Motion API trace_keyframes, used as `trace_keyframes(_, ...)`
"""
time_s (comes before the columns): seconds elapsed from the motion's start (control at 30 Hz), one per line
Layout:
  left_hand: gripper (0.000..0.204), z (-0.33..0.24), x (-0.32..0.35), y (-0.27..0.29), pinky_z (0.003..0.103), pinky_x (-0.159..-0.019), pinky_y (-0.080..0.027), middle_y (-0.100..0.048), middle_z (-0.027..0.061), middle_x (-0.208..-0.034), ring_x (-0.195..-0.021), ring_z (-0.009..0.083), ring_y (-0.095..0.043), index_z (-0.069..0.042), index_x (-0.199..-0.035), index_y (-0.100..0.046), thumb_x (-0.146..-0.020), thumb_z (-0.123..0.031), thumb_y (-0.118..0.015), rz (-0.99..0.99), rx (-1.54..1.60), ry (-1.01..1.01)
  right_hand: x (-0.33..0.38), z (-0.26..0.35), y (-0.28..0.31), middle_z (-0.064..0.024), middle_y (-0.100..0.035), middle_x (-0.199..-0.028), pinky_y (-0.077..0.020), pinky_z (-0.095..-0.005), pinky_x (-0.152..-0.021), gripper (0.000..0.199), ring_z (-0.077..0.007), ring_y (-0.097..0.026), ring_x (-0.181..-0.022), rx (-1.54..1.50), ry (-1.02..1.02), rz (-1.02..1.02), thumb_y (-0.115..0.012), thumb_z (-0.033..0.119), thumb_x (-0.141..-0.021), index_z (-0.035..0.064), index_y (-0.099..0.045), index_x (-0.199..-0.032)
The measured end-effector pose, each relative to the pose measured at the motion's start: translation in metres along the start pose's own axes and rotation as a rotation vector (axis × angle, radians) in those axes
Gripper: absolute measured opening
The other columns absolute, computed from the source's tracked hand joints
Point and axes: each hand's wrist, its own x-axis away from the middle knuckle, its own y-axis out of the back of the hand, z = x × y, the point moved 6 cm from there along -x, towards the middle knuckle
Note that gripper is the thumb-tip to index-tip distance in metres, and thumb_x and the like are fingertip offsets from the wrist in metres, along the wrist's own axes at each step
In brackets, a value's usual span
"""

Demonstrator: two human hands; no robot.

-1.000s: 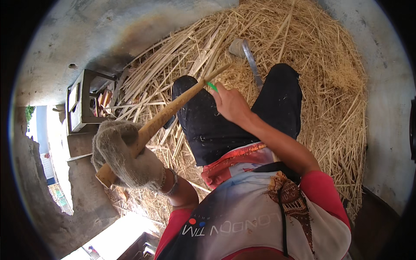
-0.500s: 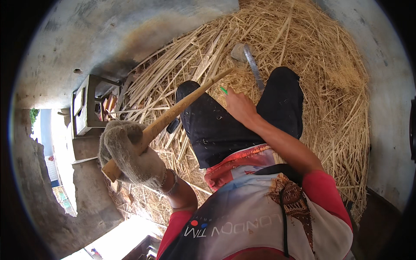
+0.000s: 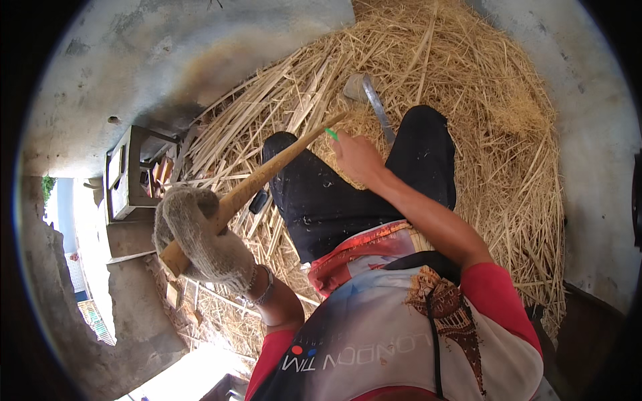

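Observation:
My left hand [image 3: 200,234], in a thick grey knitted glove, is closed around the near end of a bamboo pole [image 3: 271,170]. The pole slants away to the right, across my left knee, and narrows toward its far end. My bare right hand [image 3: 356,157] is closed on a slim bright green item [image 3: 331,134], with only its tip poking out past the fingers. That tip overlaps the pole near its far end; I cannot tell whether they touch. Ahead of my knees lies a curved metal blade [image 3: 378,105], beside a grey-brown stone [image 3: 355,87].
Shavings and straw-like strips [image 3: 495,154] cover the floor around me, with long split strips [image 3: 267,100] heaped at the left. A wooden stool-like frame [image 3: 137,175] stands by the left wall [image 3: 134,73]. A dark object [image 3: 259,200] lies beside my left thigh.
My right hand has shifted left and the green tip now overlaps the pole. My left hand keeps its grip. The view has moved slightly.

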Motion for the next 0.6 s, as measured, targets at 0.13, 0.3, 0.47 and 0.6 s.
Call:
trace_keyframes(0.13, 0.030, 0.031, 0.016, -0.005, 0.029, -0.081, -0.049, -0.064, 0.0023, -0.102, -0.089, 0.0170, -0.063, -0.012, -0.104, -0.066, -0.077, 0.000, -0.072, 0.140, -0.135, 0.195, -0.011, -0.022, -0.025, -0.0275, -0.067, -0.083, -0.0532, -0.0536, -0.068, 0.022, -0.0447, -0.067, -0.076, 0.093, -0.054, 0.035, -0.052, 0.011, -0.093, -0.0057, -0.057, -0.107)
trace_keyframes(0.3, 0.032, 0.057, 0.020, -0.013, 0.029, -0.087, -0.054, -0.067, 0.0038, -0.112, -0.099, 0.0176, -0.065, -0.010, -0.114, -0.068, -0.083, -0.008, -0.074, 0.150, -0.093, 0.256, -0.035, -0.102, -0.046, -0.0257, -0.068, -0.093, -0.0553, -0.0503, -0.071, 0.031, -0.0399, -0.069, -0.083, 0.298, -0.211, 0.233, -0.050, 0.010, -0.093, -0.0074, -0.056, -0.118)
trace_keyframes(0.47, 0.030, 0.030, 0.007, -0.008, 0.028, -0.053, -0.043, -0.057, 0.0037, -0.066, -0.059, 0.0115, -0.054, -0.003, -0.065, -0.059, -0.090, -0.017, -0.054, -0.071, 0.394, 0.475, -0.021, -0.059, -0.008, -0.0262, -0.066, -0.084, -0.0505, -0.0526, -0.073, 0.028, -0.0425, -0.067, -0.079, 0.021, -0.286, 0.060, -0.049, 0.021, -0.099, -0.0038, -0.058, -0.109)
trace_keyframes(0.6, 0.031, 0.039, 0.004, -0.007, 0.031, -0.049, -0.047, -0.054, 0.0103, -0.059, -0.051, 0.0190, -0.054, 0.000, -0.061, -0.053, -0.091, -0.011, -0.053, 0.031, 0.747, 0.284, 0.015, 0.032, 0.019, -0.0277, -0.055, -0.062, -0.0430, -0.0532, -0.060, 0.030, -0.0463, -0.059, -0.063, -0.264, 0.121, -0.011, -0.052, 0.029, -0.101, -0.0002, -0.052, -0.097)
